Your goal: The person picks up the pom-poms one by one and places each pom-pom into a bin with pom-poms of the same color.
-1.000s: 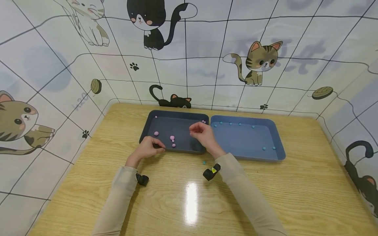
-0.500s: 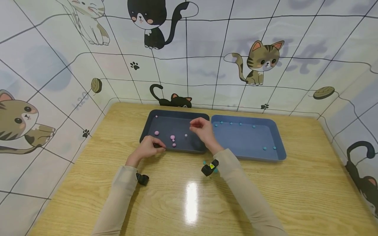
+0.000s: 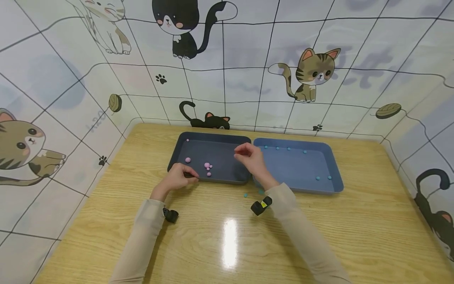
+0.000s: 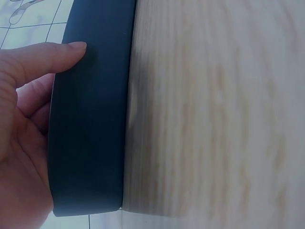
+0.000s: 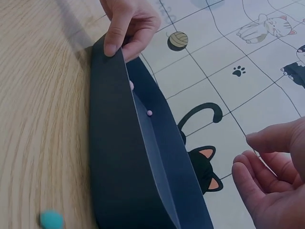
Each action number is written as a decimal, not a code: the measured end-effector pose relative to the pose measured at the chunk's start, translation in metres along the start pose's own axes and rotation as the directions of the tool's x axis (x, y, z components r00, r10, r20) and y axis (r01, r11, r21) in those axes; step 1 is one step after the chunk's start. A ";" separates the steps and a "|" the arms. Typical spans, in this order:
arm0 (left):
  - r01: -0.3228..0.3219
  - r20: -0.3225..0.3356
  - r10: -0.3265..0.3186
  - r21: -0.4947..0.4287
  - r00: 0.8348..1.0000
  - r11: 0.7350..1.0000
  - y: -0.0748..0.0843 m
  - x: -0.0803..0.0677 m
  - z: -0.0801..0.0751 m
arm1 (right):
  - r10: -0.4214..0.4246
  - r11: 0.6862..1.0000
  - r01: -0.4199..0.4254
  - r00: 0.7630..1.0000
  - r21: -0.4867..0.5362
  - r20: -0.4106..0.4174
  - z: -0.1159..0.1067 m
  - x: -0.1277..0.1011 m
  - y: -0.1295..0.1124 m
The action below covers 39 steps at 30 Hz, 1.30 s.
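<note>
Beige cloth: left sleeve (image 3: 138, 232), cut off by the lower edge, with a black wrist camera (image 3: 171, 215) at the cuff.

Left hand (image 3: 176, 177): grasping the near wall of a dark tray, thumb on the outer face, other fingers inside and partly hidden by the wall.

Dark tray (image 3: 223, 181), one, lying beyond and to the right of the left hand. Contents: pink balls, six visible. One small ball (image 3: 187, 140) at the far wall, well beyond the left hand; one large ball (image 3: 188, 160) just beyond its knuckles; a cluster of four (image 3: 207, 165), mixed sizes, near its fingertips on the right. Far right corner: covered by the right hand.

Right hand (image 3: 252, 157): released, raised over the dark tray's right end, fingers loosely bent, thumb apart from them.

Teal balls on the wooden table (image 3: 198, 244), nearer the person than the right hand: one plain (image 3: 246, 195), another (image 3: 261, 192) close by the wrist, its outline hard to make out.

Blue tray (image 3: 301, 190), one, right of the right hand. Contents: teal pieces, six visible, four along the far side (image 3: 289, 148), two at the near right (image 3: 317, 178). Left end: partly hidden by the right hand and wrist.
</note>
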<state>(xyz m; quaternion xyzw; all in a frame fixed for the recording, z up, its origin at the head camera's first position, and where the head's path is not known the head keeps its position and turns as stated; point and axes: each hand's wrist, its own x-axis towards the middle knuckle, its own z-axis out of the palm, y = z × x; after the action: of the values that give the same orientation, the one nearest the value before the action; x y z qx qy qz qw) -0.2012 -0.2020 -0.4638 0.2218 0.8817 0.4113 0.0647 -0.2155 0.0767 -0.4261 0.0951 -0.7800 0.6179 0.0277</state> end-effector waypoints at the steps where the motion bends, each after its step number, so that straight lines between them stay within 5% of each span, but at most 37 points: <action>1: 0.002 0.000 -0.002 0.001 1.000 1.000 0.000 0.000 0.000 | -0.011 1.000 0.011 1.000 -0.003 0.001 -0.003 -0.002 0.001; 8: 0.009 0.013 -0.010 0.036 1.000 0.999 0.001 0.000 0.001 | -0.061 0.997 0.061 0.998 -0.046 0.003 -0.028 -0.016 0.004; 27: -0.024 -0.006 0.024 0.057 1.000 0.998 0.005 0.000 -0.001 | -0.035 0.987 0.033 0.999 -0.157 -0.009 -0.098 -0.070 0.008; 33: -0.122 -0.102 0.127 0.047 0.987 0.991 0.008 0.002 0.001 | -0.037 0.981 0.036 0.999 -0.190 -0.004 -0.114 -0.086 -0.011; 39: -0.227 -0.146 0.230 0.040 0.962 0.973 0.018 0.005 0.005 | -0.103 0.968 0.095 0.994 -0.232 -0.026 -0.133 -0.095 0.001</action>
<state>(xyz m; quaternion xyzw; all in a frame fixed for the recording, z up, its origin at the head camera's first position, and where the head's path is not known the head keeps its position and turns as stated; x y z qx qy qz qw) -0.1978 -0.1864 -0.4537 0.2914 0.8572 0.4215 -0.0518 -0.1320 0.2164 -0.4110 0.1184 -0.8399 0.5229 0.0840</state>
